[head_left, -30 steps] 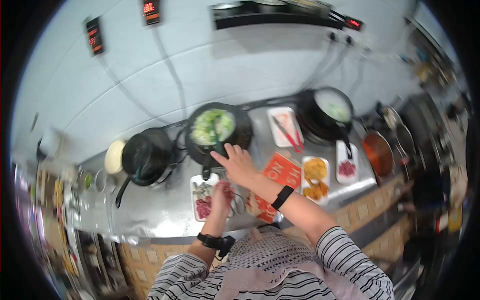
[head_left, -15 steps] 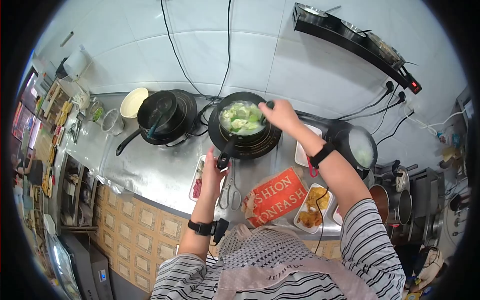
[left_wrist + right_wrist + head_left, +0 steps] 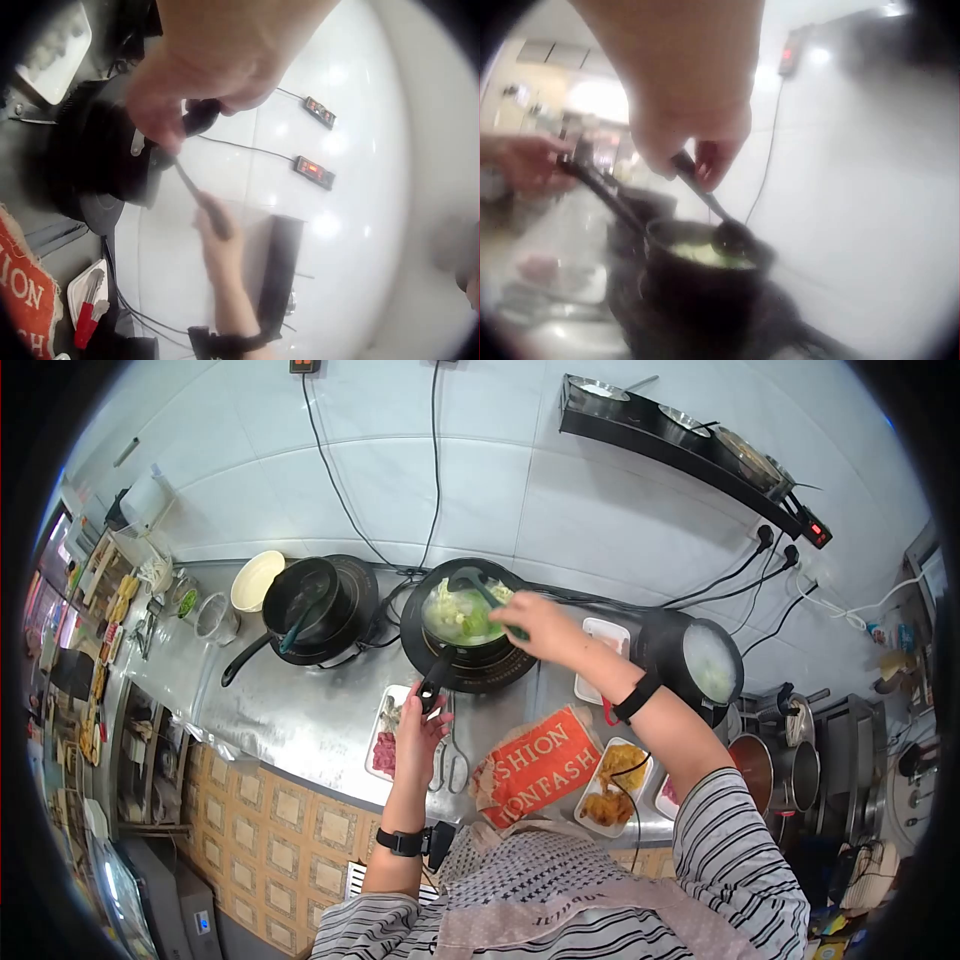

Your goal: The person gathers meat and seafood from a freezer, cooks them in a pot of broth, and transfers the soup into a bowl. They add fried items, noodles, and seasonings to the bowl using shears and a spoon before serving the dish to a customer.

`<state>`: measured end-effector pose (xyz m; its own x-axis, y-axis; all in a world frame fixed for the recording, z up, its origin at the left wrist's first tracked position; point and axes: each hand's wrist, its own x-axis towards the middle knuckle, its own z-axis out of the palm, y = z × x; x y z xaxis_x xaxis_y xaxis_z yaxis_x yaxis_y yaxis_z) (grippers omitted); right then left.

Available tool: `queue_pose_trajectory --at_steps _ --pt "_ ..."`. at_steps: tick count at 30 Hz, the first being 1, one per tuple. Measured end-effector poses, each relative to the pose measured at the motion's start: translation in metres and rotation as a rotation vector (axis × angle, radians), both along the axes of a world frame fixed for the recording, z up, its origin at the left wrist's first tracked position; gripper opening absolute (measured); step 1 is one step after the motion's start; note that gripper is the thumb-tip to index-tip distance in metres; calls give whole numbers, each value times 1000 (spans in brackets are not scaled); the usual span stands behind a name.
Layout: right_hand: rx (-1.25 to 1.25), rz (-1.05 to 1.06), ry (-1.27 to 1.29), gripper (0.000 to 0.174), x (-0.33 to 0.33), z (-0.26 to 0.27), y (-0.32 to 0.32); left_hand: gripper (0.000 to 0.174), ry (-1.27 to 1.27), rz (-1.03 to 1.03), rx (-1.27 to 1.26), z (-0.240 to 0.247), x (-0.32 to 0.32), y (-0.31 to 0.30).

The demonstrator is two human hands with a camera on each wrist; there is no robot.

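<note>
A long, dark green spoon [image 3: 486, 592] with a slim, smooth shaft and a broad rounded head was pinched between the thumb and fingers of the right grip [image 3: 543, 628]. Its long axis ran slantwise down from that grip into the pot [image 3: 705, 296], the head pointing away from the person and to the left, among soft, glossy chopped greens [image 3: 472, 625]. The pot, round, dark and straight-walled, sat between the two grips, just left of the right one, above a black disc-shaped hob [image 3: 500, 675]. Its smooth black handle [image 3: 436, 682] pointed toward the person and slightly left, its end held in the curled fingers of the left grip [image 3: 420, 735]. Just left of that grip, partly hidden by it, a shallow white tray [image 3: 398, 691] carried ragged red pieces of meat [image 3: 384, 756]. Metal scissors [image 3: 448, 760] with looped handles lay just right of it, and farther right a fray-edged orange cloth [image 3: 540, 760] with pale lettering. Well left of both grips, a second dark pot [image 3: 283, 605] stood on the shiny metal worktop [image 3: 300, 720].
</note>
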<state>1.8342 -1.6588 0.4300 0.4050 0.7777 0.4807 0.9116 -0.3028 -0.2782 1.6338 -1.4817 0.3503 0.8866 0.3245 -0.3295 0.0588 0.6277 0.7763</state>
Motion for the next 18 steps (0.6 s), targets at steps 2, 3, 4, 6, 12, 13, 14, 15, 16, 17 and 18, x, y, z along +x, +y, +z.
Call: queue_pose_trajectory --at_steps 2,3,4,6,12,13,14,15,16,17,18 --pt "-283 45 -194 19 -3 -25 -8 48 -31 -20 7 1 1 0" --pt "-298 48 -172 20 -5 -36 -13 47 -49 -29 9 2 1 2" --pt "-315 54 -151 21 -6 -44 -17 48 -46 -34 25 1 2 3" --pt "-242 60 -94 21 -15 -49 -21 48 -39 -39 51 -1 3 5" --pt "-160 19 -176 22 -47 -27 -32 49 -95 -51 -184 -24 -1 8" --pt "-180 12 -238 22 -49 -33 -38 51 -21 -16 -237 -39 -1 8" --pt "-159 -63 -112 21 -51 -31 -42 53 40 16 -267 -40 -2 5" --pt "-129 -125 14 20 -53 -25 -48 53 130 18 -257 -38 -2 -1" --pt "126 -203 131 19 -58 -14 -56 51 151 -39 -214 -46 -5 -4" --pt "382 -271 249 18 -62 -9 -66 50 178 -81 -174 -56 -10 -6" --pt "577 -373 296 17 -56 -15 -81 47 203 -111 -163 -66 -14 -11"
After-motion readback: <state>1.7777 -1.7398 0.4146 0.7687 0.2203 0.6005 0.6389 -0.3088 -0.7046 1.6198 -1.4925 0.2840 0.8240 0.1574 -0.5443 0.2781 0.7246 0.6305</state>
